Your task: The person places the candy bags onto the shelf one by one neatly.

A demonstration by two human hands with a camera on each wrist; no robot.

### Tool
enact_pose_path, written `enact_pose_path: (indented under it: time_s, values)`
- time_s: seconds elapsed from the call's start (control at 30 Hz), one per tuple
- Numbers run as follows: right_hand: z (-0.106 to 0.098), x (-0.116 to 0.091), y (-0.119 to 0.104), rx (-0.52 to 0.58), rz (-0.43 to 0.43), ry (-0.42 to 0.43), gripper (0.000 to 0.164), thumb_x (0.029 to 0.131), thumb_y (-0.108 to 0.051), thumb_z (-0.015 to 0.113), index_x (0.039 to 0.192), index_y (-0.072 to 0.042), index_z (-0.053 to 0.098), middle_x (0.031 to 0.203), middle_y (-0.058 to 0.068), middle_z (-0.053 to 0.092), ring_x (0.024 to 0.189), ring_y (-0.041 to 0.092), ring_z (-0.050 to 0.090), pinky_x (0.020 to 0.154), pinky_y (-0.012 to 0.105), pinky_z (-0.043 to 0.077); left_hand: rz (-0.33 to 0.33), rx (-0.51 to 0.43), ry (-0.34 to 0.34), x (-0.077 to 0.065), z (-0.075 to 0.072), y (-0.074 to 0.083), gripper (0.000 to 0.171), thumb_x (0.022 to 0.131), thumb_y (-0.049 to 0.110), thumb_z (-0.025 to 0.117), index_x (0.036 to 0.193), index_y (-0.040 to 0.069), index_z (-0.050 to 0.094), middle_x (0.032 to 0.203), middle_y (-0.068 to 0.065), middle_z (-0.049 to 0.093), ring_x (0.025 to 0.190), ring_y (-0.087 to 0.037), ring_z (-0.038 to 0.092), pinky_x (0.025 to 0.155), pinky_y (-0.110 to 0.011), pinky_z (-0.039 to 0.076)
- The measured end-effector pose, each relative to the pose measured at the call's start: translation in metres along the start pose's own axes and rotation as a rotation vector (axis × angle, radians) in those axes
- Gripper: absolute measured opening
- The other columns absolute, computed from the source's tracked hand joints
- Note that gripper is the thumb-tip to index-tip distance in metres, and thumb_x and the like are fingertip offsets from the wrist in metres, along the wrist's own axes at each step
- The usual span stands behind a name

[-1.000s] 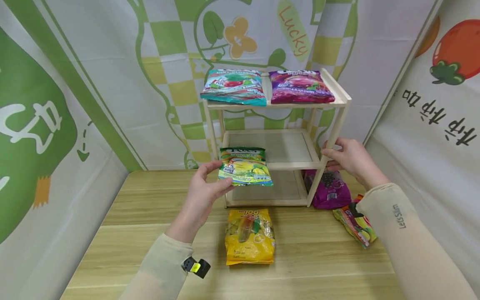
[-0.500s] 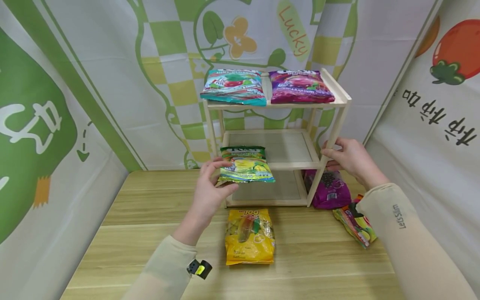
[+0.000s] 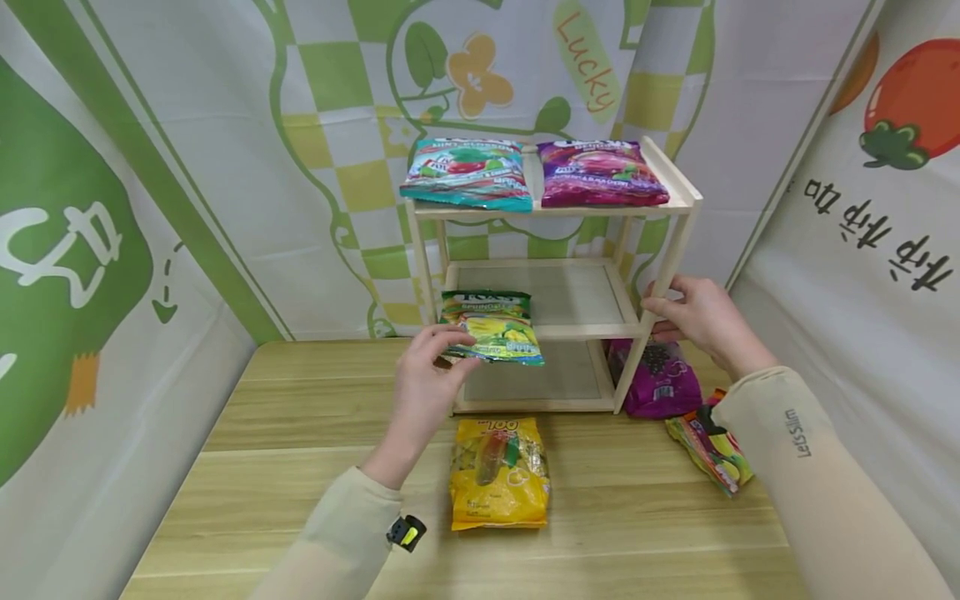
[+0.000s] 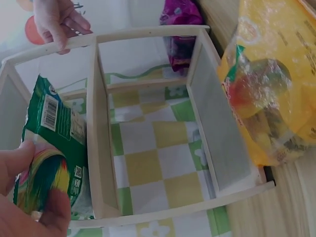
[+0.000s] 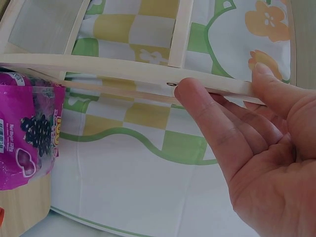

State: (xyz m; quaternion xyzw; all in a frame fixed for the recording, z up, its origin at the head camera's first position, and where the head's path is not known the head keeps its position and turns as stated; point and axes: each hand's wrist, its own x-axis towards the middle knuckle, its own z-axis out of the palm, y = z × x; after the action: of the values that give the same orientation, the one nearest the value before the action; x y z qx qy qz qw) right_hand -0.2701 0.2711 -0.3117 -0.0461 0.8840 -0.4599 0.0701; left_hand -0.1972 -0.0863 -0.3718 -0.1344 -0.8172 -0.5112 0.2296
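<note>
My left hand (image 3: 427, 385) pinches the near left corner of a green and yellow candy bag (image 3: 504, 335). The bag lies at the left end of the middle tier of a small wooden shelf rack (image 3: 592, 332), its front edge jutting past the tier. In the left wrist view the thumb and a finger lie on opposite sides of the green bag (image 4: 66, 126). At the rack's right front post, my right hand (image 3: 705, 321) grips the wood between thumb and fingers. The right wrist view shows the thumb and fingers on the post (image 5: 128, 69).
On the top tier lie a teal candy bag (image 3: 468, 175) and a purple one (image 3: 600, 173). A yellow candy bag (image 3: 500, 475) lies on the table before the rack. Beside its right post are a purple bag (image 3: 663, 383) and a multicoloured bag (image 3: 712, 454).
The left hand has shifted right and slightly toward the rack, its fingers reaching further over the green bag's corner. The bag has settled slightly further back. The right hand stays on the post.
</note>
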Motion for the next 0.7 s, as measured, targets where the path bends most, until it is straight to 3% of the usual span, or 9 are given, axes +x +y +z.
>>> enact_pose_path:
  time_s: [0.2,0.43,0.7]
  values:
    - [0.0002,0.0009,0.0003,0.006,-0.001,-0.001,0.051,0.107,-0.027,0.055,0.143,0.007,0.046,0.132,0.037,0.057,0.101,0.036,0.073,0.079,0.031,0.063,0.175,0.171,0.097,-0.0022,0.0029,-0.0039,0.013,0.082,0.004,0.083,0.093,0.004,0.078,0.113,-0.012,0.070,0.108,-0.035,0.057,0.091,-0.049,0.049]
    - [0.0006,0.0019,0.0015,0.009,0.005,0.000,0.051,0.107,-0.028,0.055,0.143,0.007,0.047,0.131,0.037,0.058,0.100,0.036,0.073,0.079,0.031,0.063,0.297,0.273,0.194,-0.0013,0.0050,-0.0084,0.009,0.080,0.005,0.085,0.084,0.004,0.077,0.105,-0.011,0.072,0.108,-0.038,0.053,0.098,-0.055,0.041]
    - [0.0009,0.0015,0.0020,0.002,-0.002,0.005,0.051,0.107,-0.028,0.055,0.143,0.007,0.047,0.131,0.037,0.057,0.099,0.036,0.073,0.078,0.031,0.063,0.421,0.371,0.178,0.0021,0.0048,-0.0085,0.010,0.081,0.004,0.084,0.087,0.003,0.076,0.095,-0.010,0.073,0.098,-0.031,0.063,0.092,-0.050,0.048]
